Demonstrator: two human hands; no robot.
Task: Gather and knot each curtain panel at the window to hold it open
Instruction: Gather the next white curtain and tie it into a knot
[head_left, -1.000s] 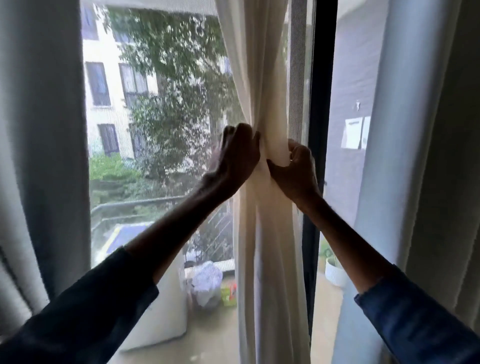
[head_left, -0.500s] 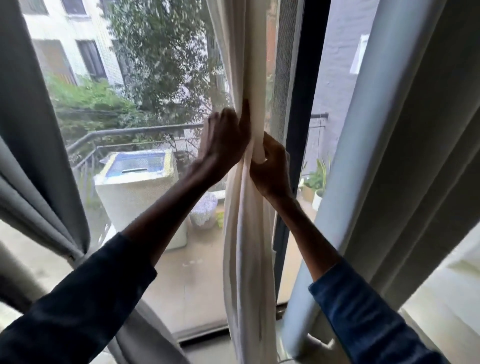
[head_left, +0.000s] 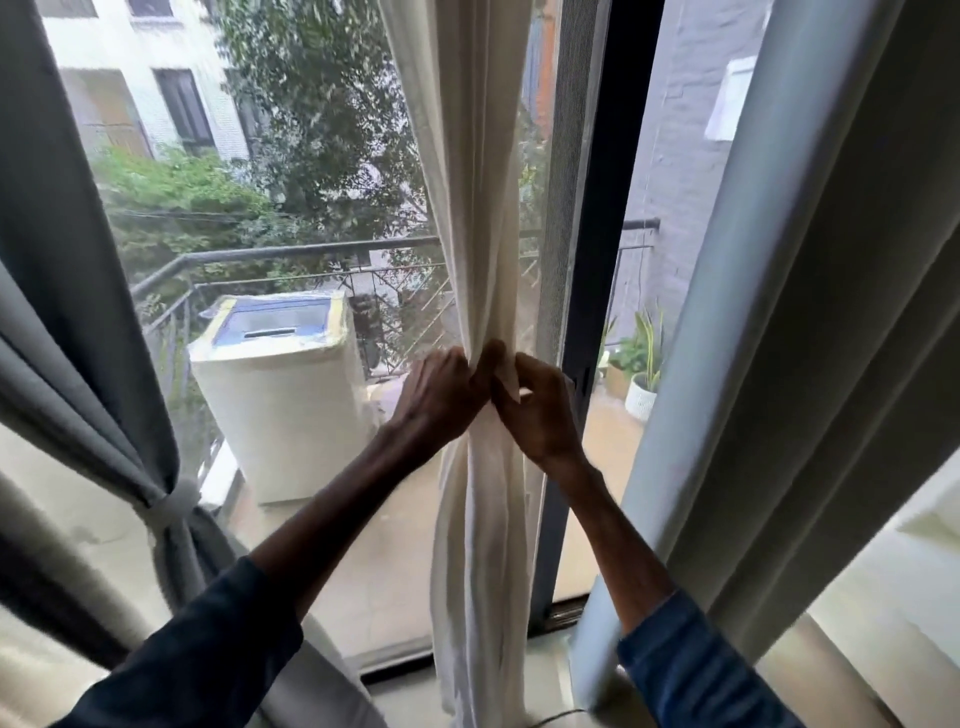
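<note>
View from my head, left to right. At the far left hangs a grey curtain (head_left: 78, 260), drawn in at its lower part by a pale tie (head_left: 174, 501). Through the glass beside it stand a wrapped white washing machine (head_left: 280, 415) and, behind it, a dark balcony railing (head_left: 291, 252), with trees and a pale building beyond.

At the centre hangs the cream curtain panel (head_left: 467, 182), bunched into a narrow column that runs from the top edge down to the sill. My left hand (head_left: 441, 395) meets this column from the left, fingers curled against the bunched cloth. My right hand (head_left: 540, 405) meets it from the right at the same height, fingers curled and pinching a fold of the cloth. The two hands touch each other in front of the panel. Both forearms are bare, with dark blue sleeves pushed back.

Just right of the panel rises the black window frame (head_left: 602, 208). Past it, potted plants (head_left: 641, 364) stand on the balcony floor. A second grey curtain (head_left: 805, 312) hangs loose at the far right.
</note>
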